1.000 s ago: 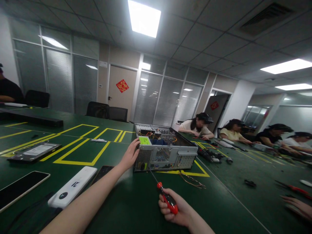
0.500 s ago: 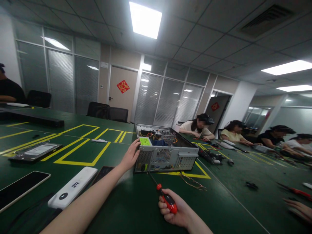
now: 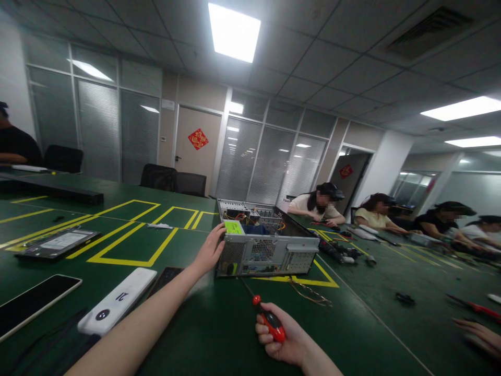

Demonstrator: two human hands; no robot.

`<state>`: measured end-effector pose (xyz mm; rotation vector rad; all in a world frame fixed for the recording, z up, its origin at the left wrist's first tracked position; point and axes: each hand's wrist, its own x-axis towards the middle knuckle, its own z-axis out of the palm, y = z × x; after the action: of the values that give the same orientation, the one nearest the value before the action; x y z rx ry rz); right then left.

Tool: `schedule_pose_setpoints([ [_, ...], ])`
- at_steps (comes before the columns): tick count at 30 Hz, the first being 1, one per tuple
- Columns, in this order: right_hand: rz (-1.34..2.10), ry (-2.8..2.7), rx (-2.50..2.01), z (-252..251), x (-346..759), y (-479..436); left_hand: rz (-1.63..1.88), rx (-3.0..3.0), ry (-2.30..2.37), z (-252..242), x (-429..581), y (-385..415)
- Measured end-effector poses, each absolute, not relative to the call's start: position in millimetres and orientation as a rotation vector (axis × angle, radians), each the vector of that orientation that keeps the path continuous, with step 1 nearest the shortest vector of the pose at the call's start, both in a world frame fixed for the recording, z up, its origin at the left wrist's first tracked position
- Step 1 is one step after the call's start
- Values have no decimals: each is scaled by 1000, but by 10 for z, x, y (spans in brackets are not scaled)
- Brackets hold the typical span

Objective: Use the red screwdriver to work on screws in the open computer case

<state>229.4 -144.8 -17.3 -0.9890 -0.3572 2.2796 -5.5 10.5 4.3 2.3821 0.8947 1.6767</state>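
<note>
An opened computer case (image 3: pixel 270 256) lies on the green table with its rear panel facing me, wires and parts showing inside. My left hand (image 3: pixel 212 248) grips its near left corner, fingertips beside the power supply's bright green label (image 3: pixel 234 227). Closed in my right hand (image 3: pixel 282 334) is a red and black screwdriver (image 3: pixel 270 319). Its thin shaft points up and left to the bottom edge of the rear panel; whether the tip touches a screw cannot be made out.
Left of me lie a hard drive (image 3: pixel 60 243), a phone (image 3: pixel 37 297) and a white device marked 21 (image 3: pixel 117 300). A pair of glasses (image 3: pixel 309 292) lies near the case. Several co-workers sit along the right, and another person's hand (image 3: pixel 479 334) shows at the right edge.
</note>
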Motion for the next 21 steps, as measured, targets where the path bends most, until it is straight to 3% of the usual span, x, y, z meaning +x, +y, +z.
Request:
schedule_pose_setpoints([
  [14, 2279, -394, -994, -202, 2281, -1432, 1667, 2368, 897, 56, -57, 86],
  [21, 2109, -581, -1282, -317, 2208, -1376, 1668, 2372, 906, 43, -57, 100],
])
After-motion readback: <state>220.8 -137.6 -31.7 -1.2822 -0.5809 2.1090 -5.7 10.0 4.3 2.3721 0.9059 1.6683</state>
